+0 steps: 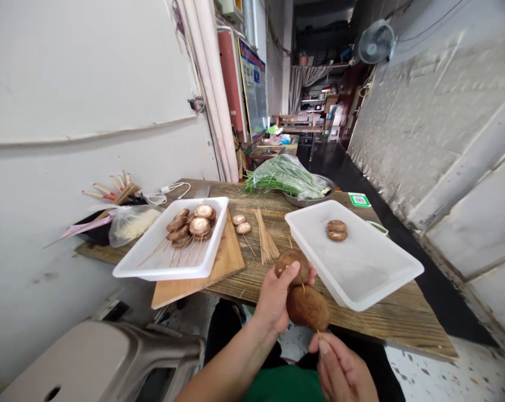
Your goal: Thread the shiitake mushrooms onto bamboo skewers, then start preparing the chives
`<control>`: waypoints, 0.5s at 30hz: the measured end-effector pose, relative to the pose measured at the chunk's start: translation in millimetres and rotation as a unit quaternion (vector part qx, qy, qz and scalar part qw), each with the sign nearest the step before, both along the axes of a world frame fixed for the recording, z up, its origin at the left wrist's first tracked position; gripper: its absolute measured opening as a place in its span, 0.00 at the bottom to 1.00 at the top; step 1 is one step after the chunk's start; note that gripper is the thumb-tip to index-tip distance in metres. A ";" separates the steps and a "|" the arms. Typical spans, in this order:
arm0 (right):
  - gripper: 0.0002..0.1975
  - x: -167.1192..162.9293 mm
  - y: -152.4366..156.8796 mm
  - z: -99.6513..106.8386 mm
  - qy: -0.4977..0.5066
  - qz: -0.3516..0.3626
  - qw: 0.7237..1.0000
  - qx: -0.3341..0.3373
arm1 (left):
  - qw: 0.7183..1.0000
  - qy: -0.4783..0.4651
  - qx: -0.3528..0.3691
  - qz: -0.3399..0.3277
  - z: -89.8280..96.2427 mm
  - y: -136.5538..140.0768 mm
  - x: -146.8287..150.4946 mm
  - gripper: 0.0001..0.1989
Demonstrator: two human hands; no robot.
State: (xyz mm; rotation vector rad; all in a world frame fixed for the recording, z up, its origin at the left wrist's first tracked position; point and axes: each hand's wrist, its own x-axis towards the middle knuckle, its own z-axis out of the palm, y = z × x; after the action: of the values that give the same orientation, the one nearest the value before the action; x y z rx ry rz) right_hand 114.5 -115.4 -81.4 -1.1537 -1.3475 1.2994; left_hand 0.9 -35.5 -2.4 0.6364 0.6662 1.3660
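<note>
My left hand (pixel 280 298) is closed around a brown mushroom cap (pixel 293 267), thumb on top. A second, larger-looking mushroom cap (pixel 308 308) sits just below it on the same thin skewer (pixel 318 334). Between finger and thumb, my right hand (pixel 340 363) pinches the lower end of that skewer. Its tip seems to show above the upper cap. Left of my hands, a white tray (pixel 129 270) holds several mushrooms (pixel 199 226) on skewers. In the right white tray (pixel 361 290) lie a couple of loose mushrooms (pixel 337 230).
Bare skewers (pixel 266 237) lie in a bundle on the wooden table (pixel 403 321), beside two skewered mushrooms (pixel 241 224). The left tray rests partly on a cutting board (pixel 223 262). Farther back, bagged green onions (pixel 286 174) lie over a metal bowl (pixel 325 187). A plastic stool (pixel 89 357) stands at lower left.
</note>
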 end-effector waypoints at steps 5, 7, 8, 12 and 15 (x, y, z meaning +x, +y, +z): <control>0.16 28.9 18.6 31.4 -0.176 0.134 0.966 0.136 | 0.998 0.036 0.054 0.016 10.2 -1.8 -6.7 0.11; 0.12 42.2 24.1 51.3 -0.248 0.116 0.944 0.186 | 0.996 0.052 0.067 0.036 12.3 -3.1 -6.9 0.12; 0.11 47.3 26.4 61.2 -0.271 0.085 0.936 0.207 | 0.996 0.056 0.065 0.034 12.7 -3.6 -6.3 0.13; 0.08 53.0 40.9 89.9 -0.291 -0.027 0.920 0.260 | 0.998 0.051 0.024 -0.019 12.7 -2.3 -2.9 0.14; 0.08 45.1 55.3 90.5 -0.216 0.017 0.956 0.198 | 0.998 0.039 -0.001 -0.045 13.9 2.8 -3.4 0.15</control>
State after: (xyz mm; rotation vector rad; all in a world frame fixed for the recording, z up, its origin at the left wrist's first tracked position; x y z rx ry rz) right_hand 159.6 -60.1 9.2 -1.1677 -1.8536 0.7637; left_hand -2.5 -32.6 11.4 0.7134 0.6931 1.2624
